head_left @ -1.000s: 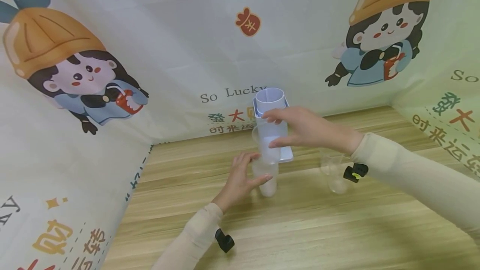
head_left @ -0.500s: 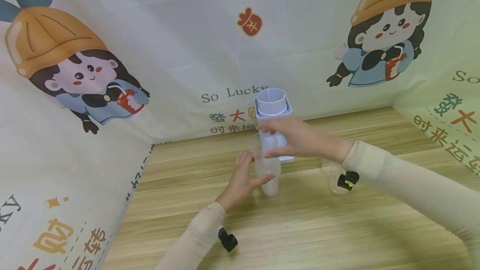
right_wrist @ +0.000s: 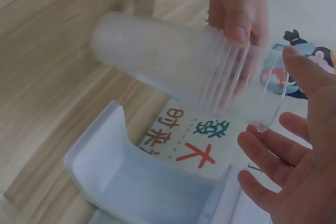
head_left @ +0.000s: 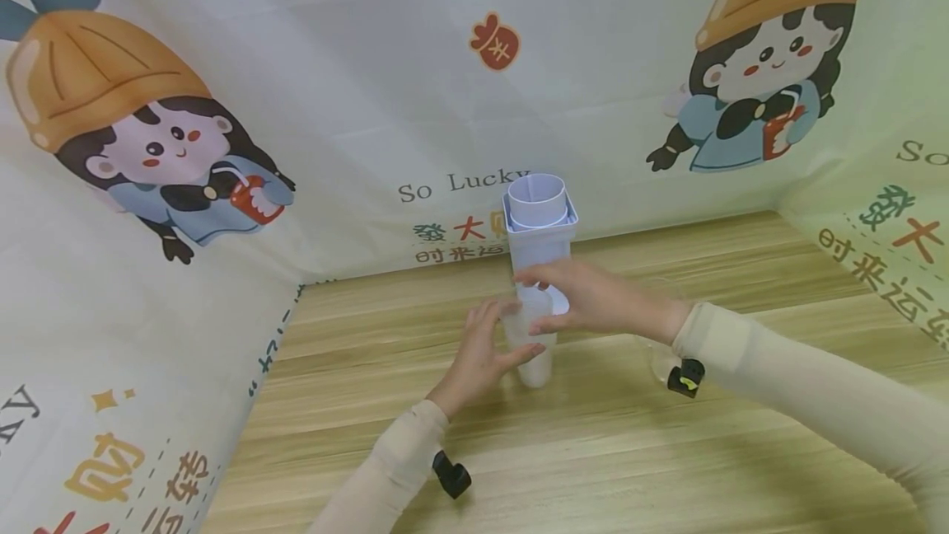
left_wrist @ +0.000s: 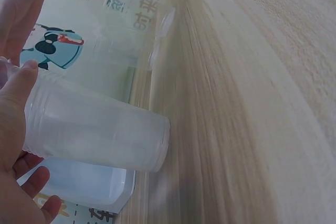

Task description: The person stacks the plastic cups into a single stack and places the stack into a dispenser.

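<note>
A stack of clear plastic cups stands upright on the table, nested one inside another. My left hand grips the stack near its rims, thumb on the near side. Above it, my right hand holds the topmost cup by its rim between thumb and fingers. That cup's lower part sits inside the ribbed rims of the stack in the right wrist view. Directly behind stands a pale cup dispenser with a round tube in a square housing; the hands hide part of its lower end.
Loose clear cups rest on the wooden table, mostly hidden behind my right wrist in the head view. A printed cloth forms walls behind and on both sides.
My right hand has moved down and slightly left with its cup, which has sunk into the stack. My left hand stays around the stack, nearly still.
</note>
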`<state>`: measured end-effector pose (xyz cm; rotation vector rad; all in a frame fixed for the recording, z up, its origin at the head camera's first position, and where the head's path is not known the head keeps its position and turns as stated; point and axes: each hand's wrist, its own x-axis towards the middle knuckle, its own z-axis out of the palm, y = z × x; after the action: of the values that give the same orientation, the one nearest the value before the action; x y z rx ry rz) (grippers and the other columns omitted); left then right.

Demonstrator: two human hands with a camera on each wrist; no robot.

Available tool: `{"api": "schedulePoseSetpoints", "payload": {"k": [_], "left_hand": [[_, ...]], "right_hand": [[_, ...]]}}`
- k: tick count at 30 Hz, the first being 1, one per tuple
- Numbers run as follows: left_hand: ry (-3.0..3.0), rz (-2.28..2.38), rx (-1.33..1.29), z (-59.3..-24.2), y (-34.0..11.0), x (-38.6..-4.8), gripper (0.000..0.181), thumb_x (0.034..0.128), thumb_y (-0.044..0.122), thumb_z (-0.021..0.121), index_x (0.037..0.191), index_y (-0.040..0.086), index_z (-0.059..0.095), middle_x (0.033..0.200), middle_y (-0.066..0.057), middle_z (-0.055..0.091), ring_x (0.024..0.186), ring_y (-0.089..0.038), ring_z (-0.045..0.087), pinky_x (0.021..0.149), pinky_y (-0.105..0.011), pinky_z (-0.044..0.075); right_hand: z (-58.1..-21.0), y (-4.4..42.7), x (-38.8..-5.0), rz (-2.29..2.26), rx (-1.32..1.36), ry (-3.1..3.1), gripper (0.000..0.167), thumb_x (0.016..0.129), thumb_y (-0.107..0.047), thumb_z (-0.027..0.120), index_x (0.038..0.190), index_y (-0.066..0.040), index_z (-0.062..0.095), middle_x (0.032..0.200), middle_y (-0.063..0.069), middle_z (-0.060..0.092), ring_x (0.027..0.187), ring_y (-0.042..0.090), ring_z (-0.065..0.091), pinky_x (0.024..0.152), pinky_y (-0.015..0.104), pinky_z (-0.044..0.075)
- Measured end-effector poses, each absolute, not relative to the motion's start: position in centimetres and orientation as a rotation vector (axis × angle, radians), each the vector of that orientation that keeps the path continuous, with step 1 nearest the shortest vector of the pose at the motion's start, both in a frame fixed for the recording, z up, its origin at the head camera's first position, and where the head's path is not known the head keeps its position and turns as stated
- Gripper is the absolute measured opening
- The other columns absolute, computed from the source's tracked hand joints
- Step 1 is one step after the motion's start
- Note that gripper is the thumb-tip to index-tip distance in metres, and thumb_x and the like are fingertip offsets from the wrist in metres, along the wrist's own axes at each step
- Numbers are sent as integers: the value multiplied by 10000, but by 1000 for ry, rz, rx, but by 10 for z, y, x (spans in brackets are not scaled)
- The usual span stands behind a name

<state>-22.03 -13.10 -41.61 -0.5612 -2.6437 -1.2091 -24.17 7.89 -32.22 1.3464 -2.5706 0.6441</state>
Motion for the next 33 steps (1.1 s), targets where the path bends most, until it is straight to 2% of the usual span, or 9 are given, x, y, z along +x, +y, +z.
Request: {"api": "schedulePoseSetpoints", "payload": {"k": [5,13,21,33], "left_hand": [[-2633,-1220,-569,-416,-131,-220,705,800,336,820,1389,109,504,1438,-72,509,1340,-276,395,1128,-507,372],[-2618,-1226,-585,-416,-131,-219,699,791,305,830,1376,91,511,1404,-77,526,1296,-281,411,1088,-486,395],[-2616,-1219,-589,-419,-130,-221,694,786,309,833,1361,78,520,1333,-74,556,1245,-266,430,1052,-462,415],[-2607,-1215,-600,-420,-130,-221,670,803,317,822,1353,80,521,1332,-75,549,1233,-263,433,1037,-455,417]], "right_hand": [[-327,79,-241,637,1342,-2569,652,811,-309,807,1333,-11,554,1221,161,674,1062,287,659,924,458,544],[-338,81,-244,656,1293,-2648,681,815,-370,800,1372,-78,539,1270,113,659,1106,261,645,930,444,545],[-344,81,-244,661,1289,-2668,631,847,-382,766,1356,-77,551,1235,121,674,1099,264,651,927,446,548],[-353,82,-247,660,1272,-2672,623,856,-398,753,1368,-109,545,1249,105,672,1099,240,655,920,427,553]]}}
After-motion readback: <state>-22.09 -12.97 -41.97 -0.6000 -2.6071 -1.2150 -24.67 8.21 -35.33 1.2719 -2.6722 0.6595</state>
